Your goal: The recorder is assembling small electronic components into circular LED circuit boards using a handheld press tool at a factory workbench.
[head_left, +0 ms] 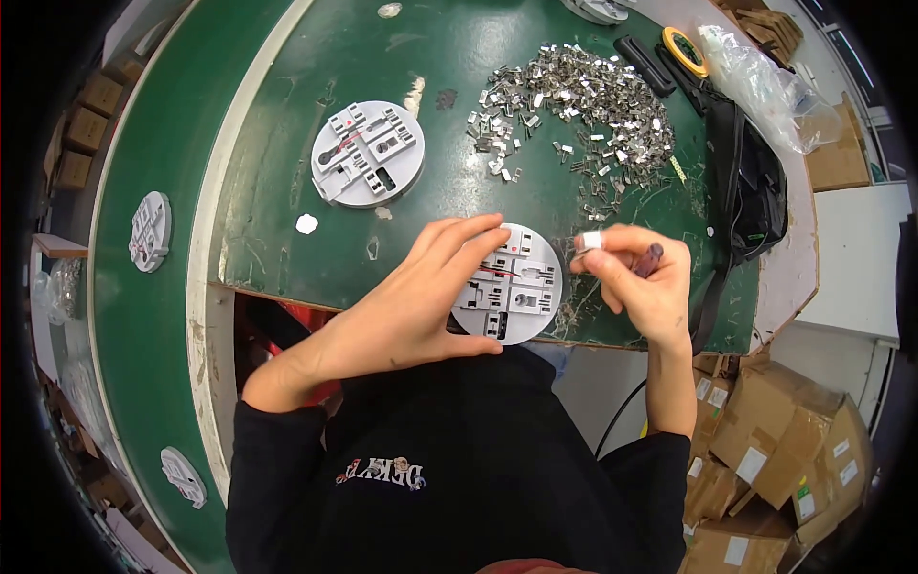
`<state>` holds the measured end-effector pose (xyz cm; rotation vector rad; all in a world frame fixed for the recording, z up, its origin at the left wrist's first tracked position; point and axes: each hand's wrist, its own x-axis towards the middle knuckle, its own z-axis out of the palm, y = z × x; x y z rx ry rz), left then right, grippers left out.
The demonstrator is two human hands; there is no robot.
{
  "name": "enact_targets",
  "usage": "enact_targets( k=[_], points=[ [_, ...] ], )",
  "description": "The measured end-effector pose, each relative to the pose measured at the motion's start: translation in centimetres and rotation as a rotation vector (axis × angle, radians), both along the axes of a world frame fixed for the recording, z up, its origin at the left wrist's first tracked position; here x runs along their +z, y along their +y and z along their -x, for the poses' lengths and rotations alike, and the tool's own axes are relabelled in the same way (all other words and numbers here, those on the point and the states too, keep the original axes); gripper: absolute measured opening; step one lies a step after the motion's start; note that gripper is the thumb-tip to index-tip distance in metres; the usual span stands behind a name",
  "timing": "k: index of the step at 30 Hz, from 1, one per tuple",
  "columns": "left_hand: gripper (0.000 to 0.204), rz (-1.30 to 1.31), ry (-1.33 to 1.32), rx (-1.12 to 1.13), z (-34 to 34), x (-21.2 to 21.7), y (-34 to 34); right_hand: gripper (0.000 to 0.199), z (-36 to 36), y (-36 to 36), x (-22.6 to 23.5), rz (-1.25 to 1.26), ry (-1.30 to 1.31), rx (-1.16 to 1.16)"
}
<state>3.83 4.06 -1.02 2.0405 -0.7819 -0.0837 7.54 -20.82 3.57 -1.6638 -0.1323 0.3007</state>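
Note:
My left hand (411, 297) grips a round light-grey plastic base (535, 277) at the table's near edge, fingers over its far left rim and thumb at its near side. The base carries raised slots and a short red and black wire. Just right of it, my right hand (645, 282) pinches a small shiny metal clip (591, 239) between thumb and index finger. A dark reddish-brown handle (649, 259) is tucked in the same hand; the rest of that tool is hidden. Farther left on the table lies a second round base (368, 153) with similar wires.
A pile of loose metal clips (593, 105) spreads over the green table (287, 220). Along its right lie a black bag (751, 182), a yellow tape roll (686, 51) and clear plastic (755, 86). More bases (150, 231) sit on the green strip at left. Cardboard boxes (765, 430) stand lower right.

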Motion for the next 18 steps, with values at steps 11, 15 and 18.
enact_targets(
  k=[11,15,18],
  points=[
    [0.037,0.163,0.034,0.212,-0.4,-1.0,-1.3,0.009,-0.3,1.4,0.4,0.290,-0.140,0.206],
    [0.018,0.205,0.065,0.237,-0.7,-1.3,-1.3,0.010,-0.8,1.9,0.2,0.298,-0.173,0.246],
    [0.012,0.246,0.124,0.260,-0.8,-1.1,-1.1,0.010,-1.1,2.1,0.1,0.257,-0.164,0.245]
  ],
)
